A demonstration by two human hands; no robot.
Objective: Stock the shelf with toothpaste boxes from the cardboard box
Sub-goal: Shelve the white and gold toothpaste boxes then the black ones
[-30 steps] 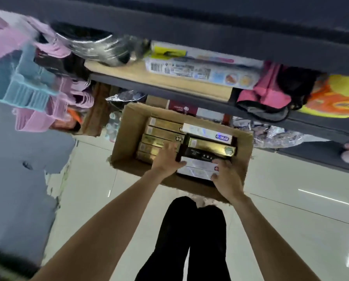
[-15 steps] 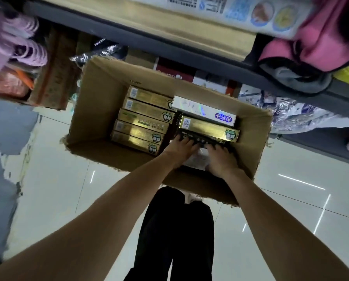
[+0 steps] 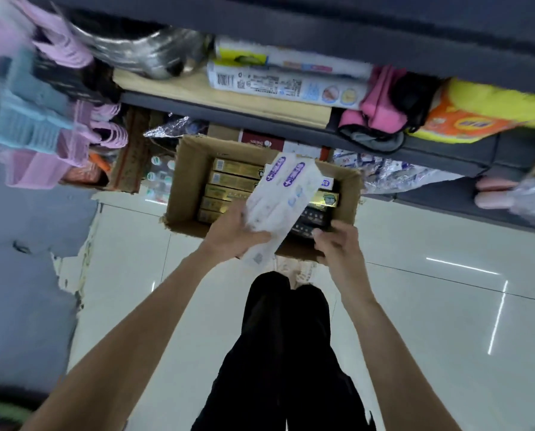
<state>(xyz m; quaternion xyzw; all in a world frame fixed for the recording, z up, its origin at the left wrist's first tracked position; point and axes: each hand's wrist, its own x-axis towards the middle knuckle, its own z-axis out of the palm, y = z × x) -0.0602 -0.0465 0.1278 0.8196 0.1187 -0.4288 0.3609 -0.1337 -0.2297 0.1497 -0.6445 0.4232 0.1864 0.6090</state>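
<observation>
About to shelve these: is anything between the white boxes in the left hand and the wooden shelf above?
Nothing visible. The white boxes in the left hand face bare wooden shelf above the cardboard box.

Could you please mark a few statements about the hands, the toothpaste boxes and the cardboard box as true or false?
1. The left hand holds white toothpaste boxes with purple labels. True.
2. The right hand grips those white boxes too. False: it is apart from them, near the cardboard box's near edge, holding nothing that shows.
3. Gold toothpaste boxes lie stacked in the left part of the cardboard box. True.
4. The cardboard box stands on a shelf. False: it sits on the tiled floor in front of the shelves.
5. The cardboard box is empty. False: gold and dark boxes remain inside.
</observation>
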